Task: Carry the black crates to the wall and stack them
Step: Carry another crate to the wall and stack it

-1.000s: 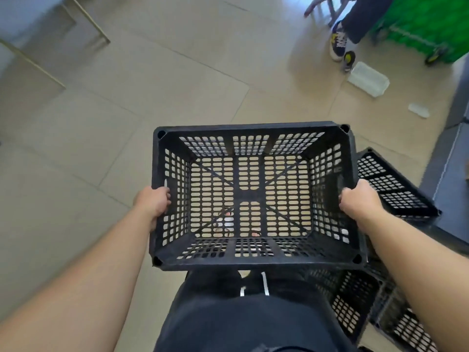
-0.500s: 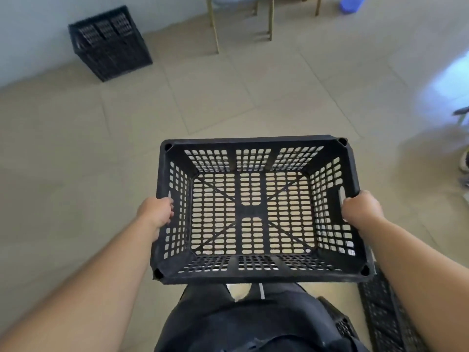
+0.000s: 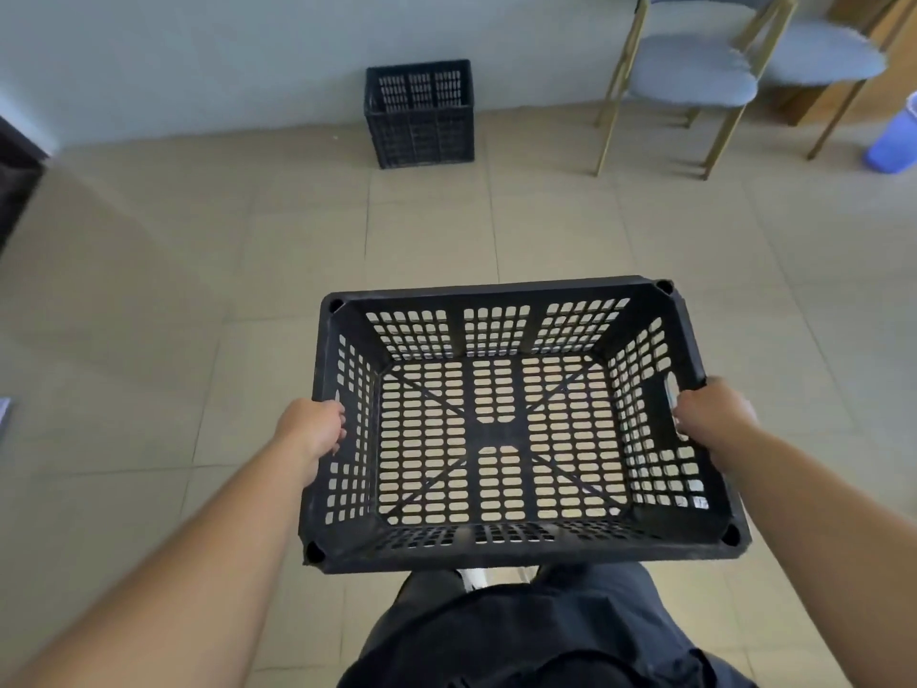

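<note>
I carry an empty black perforated crate [image 3: 501,551] level in front of my waist, its open top facing up. My left hand [image 3: 315,429] grips the handle slot in its left wall. On the opposite wall my right hand [image 3: 712,419] grips the other handle slot. Straight ahead, a black stack of crates [image 3: 419,116] stands on the floor against the pale wall [image 3: 198,57]. The floor shows through the holes of the carried crate.
Two grey-cushioned chairs with gold legs [image 3: 694,77] stand at the back right by the wall. A blue bucket [image 3: 895,141] sits at the far right edge. A dark piece of furniture [image 3: 15,176] juts in at the left edge. Beige floor tiles [image 3: 422,230] stretch between me and the stack.
The view has swung round: the stack by the wall moved from the upper left to straight ahead and closer. The other crates near my feet have left the view. Both hands keep their grip.
</note>
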